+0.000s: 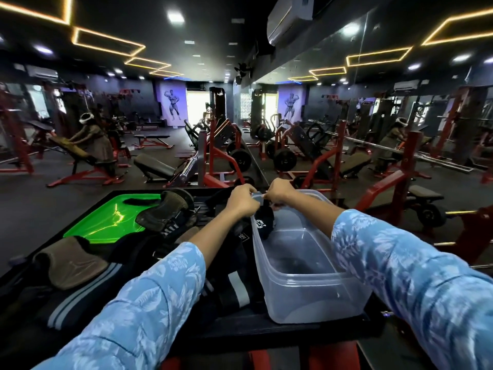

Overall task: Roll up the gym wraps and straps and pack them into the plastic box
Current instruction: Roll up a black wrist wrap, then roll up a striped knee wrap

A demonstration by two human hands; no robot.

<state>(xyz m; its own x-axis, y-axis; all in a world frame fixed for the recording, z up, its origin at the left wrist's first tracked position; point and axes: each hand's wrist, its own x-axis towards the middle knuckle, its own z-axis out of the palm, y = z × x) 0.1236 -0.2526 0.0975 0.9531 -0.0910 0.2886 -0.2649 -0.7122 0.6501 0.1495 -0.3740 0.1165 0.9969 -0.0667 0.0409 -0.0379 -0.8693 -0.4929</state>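
While two hands [260,198] grip, one wrap [264,218], one box [314,297]

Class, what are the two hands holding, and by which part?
Both the left hand and right hand pinch the top end of a black wrap over the plastic box.

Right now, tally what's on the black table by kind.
Clear plastic box: 1
Green lid: 1
Brown leather grip pads: 2
Black wrap with white print, held by left hand and right hand over the box: 1
Black straps in a pile: cannot count
Total countable: 5
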